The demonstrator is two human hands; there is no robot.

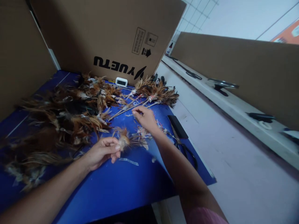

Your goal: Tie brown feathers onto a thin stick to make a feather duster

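Observation:
My left hand point(105, 151) pinches a small tuft of brown feathers point(124, 140) between thumb and fingers, low over the blue table. A clear plastic strip point(129, 161) lies just below it. My right hand point(145, 117) hovers further out with thumb and fingertips drawn together; whatever they may hold is too small to make out. Thin sticks point(126, 109) with feather bunches point(161, 93) at their far ends lie just beyond that hand. Loose scraps of thread and plastic point(143, 132) are spread beneath the right wrist.
A large heap of brown feather bunches point(70, 112) covers the table's left side. Black-handled scissors point(187, 152) and a dark flat case point(177, 126) lie at the right edge. A small white digital clock point(121, 81) stands before a tall cardboard box point(98, 34).

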